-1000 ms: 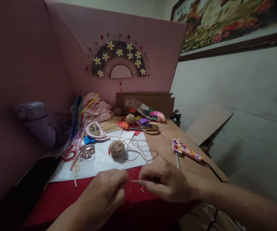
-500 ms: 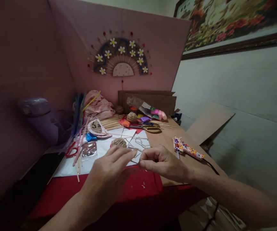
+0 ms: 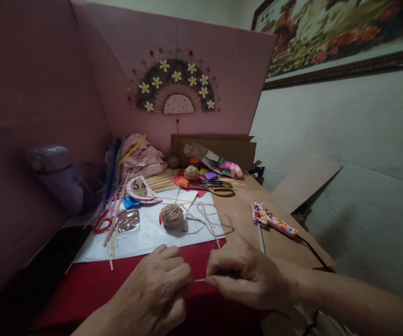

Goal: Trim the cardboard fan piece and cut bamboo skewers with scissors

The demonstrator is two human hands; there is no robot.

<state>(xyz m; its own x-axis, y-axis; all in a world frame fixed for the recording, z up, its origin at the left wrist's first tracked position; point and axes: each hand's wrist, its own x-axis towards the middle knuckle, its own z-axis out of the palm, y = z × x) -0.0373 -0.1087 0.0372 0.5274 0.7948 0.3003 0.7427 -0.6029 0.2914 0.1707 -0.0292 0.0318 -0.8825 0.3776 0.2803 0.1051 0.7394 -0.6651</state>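
Note:
My left hand (image 3: 162, 284) is closed over the red cloth at the table's front edge. Facing it, my right hand (image 3: 246, 275) pinches with thumb and forefinger. A short stretch of beige twine (image 3: 200, 280) spans the gap between the two hands, and each grips it; the parts inside the fists are hidden. Beyond them a ball of twine (image 3: 172, 215) rests on a white sheet (image 3: 152, 238). Loose loops of twine (image 3: 204, 217) lie to the right of the ball, one strand running down toward my right hand.
A patterned glue gun (image 3: 274, 221) with a black cord lies on the cardboard at right. Scissors (image 3: 222, 189), thin sticks (image 3: 159, 181) and coloured clay packets (image 3: 211, 176) sit farther back. Red-handled scissors (image 3: 102, 221) and a brown packet (image 3: 128, 220) are at left. A decorated fan (image 3: 176, 81) hangs behind.
Both hands have come down and nearer to me, off the white sheet. My left hand has closed from outstretched fingers onto the twine. The twine ball is now uncovered.

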